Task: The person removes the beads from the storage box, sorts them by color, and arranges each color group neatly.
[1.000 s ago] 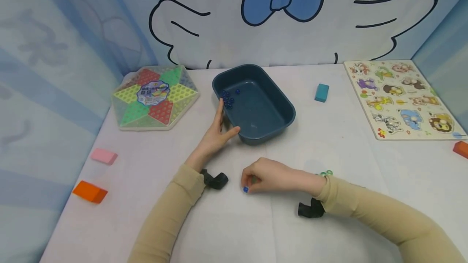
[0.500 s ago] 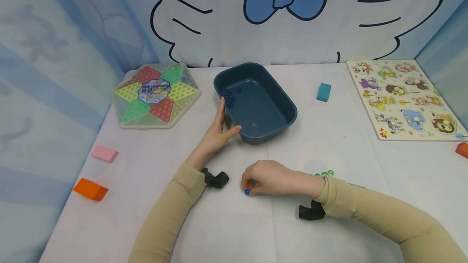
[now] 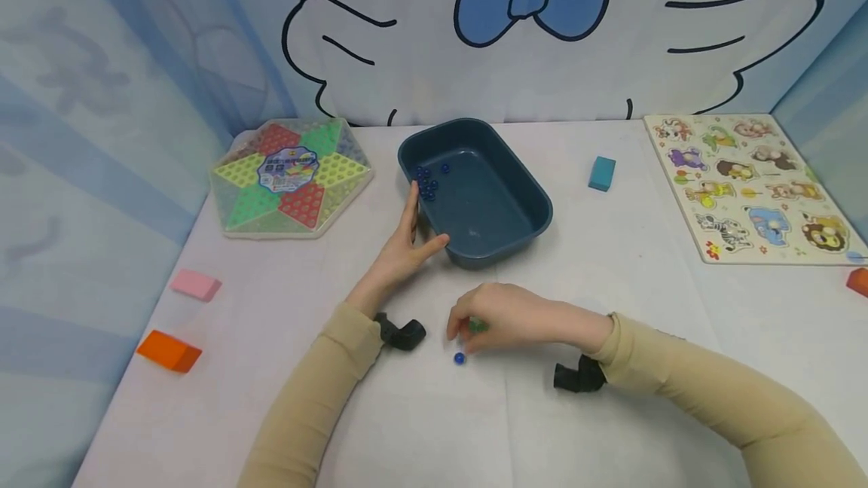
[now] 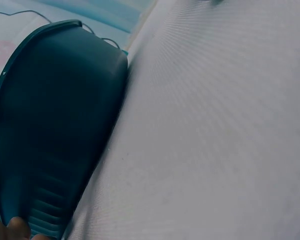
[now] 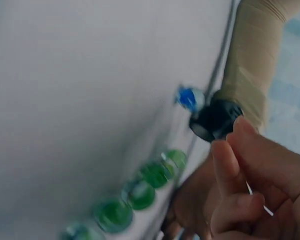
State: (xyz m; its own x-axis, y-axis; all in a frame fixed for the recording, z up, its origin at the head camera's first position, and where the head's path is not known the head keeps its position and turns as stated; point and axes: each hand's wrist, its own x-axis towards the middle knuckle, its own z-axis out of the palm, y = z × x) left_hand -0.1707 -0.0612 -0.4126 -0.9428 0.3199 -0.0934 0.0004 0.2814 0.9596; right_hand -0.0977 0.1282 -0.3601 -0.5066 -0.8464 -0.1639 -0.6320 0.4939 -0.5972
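Note:
My left hand [image 3: 400, 254] lies at the left corner of a dark blue plastic tub [image 3: 505, 202], index finger straight along its rim and thumb against its near side. In the left wrist view its fingertips touch the tub's ribbed outer wall [image 4: 60, 115]. Inside are several dark blue marbles [image 3: 427, 185]. My right hand [image 3: 498, 315] hovers just behind a blue marble [image 3: 459, 358] on the cloth, fingers loosely bent, nothing pinched. Green marbles [image 3: 478, 325] show through the gap under that hand; in the right wrist view several green marbles [image 5: 140, 194] form a row.
At the back left is a hexagonal box [image 3: 288, 179] with coloured triangles. Pink [image 3: 196, 285] and orange [image 3: 169, 352] blocks lie at the left edge. A teal block [image 3: 602, 173] and an animal puzzle board [image 3: 759, 187] are on the right, with a red-orange block [image 3: 858, 281] near the board.
My right hand has let go of the blue marble, leaving it on the cloth, and has shifted slightly away from me. The left hand and tub keep their places.

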